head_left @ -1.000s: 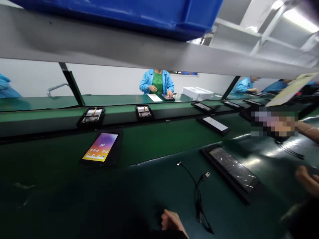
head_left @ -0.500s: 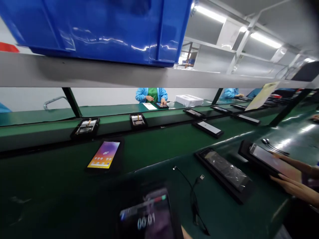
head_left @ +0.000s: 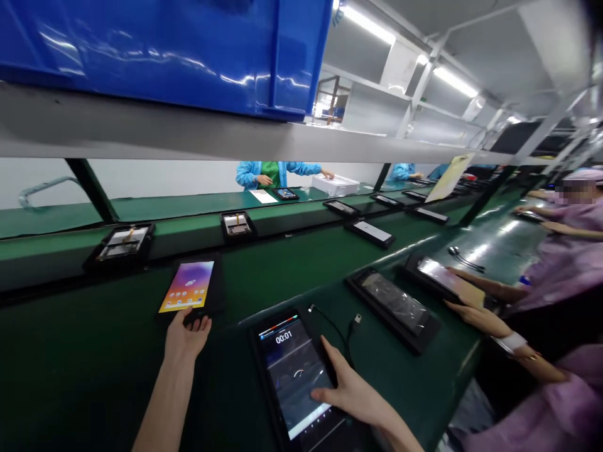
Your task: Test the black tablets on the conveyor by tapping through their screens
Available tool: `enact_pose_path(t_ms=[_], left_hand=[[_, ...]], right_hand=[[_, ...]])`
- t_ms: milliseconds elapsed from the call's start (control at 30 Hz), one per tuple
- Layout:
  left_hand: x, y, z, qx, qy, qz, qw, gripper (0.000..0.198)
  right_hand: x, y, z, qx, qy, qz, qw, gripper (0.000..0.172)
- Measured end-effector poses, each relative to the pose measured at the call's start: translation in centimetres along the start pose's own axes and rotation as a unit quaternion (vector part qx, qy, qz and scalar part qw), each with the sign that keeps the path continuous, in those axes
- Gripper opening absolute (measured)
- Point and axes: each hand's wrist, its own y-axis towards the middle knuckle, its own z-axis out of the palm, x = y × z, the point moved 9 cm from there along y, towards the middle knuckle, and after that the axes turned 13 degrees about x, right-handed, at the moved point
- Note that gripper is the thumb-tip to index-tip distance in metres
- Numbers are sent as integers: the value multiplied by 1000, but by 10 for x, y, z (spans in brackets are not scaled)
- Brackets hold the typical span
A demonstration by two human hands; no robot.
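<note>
Two bare hands work a green assembly-line bench (head_left: 117, 376); the left hand (head_left: 186, 336), fingers spread and only part curled, touches the near edge of a black tablet with a glowing orange-and-purple home screen (head_left: 187, 287), which lies flat on the belt, long axis running near to far and tilted a little right; whether it grips the edge cannot be told; the right hand (head_left: 351, 392), fingers loosely extended, rests on the right edge of a second black tablet in a dark tray (head_left: 294, 376), just right of the first and nearest the camera, long axis near to far, leaning left at the top; its screen reads "00:01"; two black cable plugs (head_left: 351, 323) lie just beyond it; three more trayed screens sit to the right, and two opened units (head_left: 122, 242) on the far belt at left; a large blue plastic bin (head_left: 164, 50) sits on the shelf overhead; a co-worker's hands (head_left: 475, 314) at right handle another tablet.
</note>
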Motion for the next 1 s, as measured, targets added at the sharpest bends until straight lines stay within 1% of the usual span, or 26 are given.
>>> enact_pose_path(t_ms=[100,233,300,367,467,533,633,767,833,900,1000], left_hand=[[10,9,2,-17,-9,-22,1000,30],[12,21,3,-23,-17,-17,999,31],[10,27,6,-2,-27,2,1000,31],[7,32,10,32,-39,32,998,26],[4,38,15,80,-41,70,993,21],[5,41,16,106,-31,79,991,21],[6,45,17,136,-15,74,988,20],[5,47,16,142,-3,65,988,21],[3,46,16,145,-2,70,987,20],[1,42,15,151,5,76,986,19],[2,25,2,160,28,72,984,20]], right_hand=[[1,-7,8,26,-45,21,998,117],[-1,-9,10,48,-81,44,995,125],[-3,-8,9,63,-89,51,993,122],[-6,-9,9,76,-93,57,991,115],[-8,-11,9,74,-105,58,990,110],[-7,-13,10,65,-116,53,990,113],[-7,-13,15,59,-124,47,989,120],[-9,-11,16,52,-122,43,990,126],[-11,-11,14,49,-114,37,992,122],[-13,-11,12,47,-104,28,993,113],[-15,-13,9,42,-95,16,994,102]])
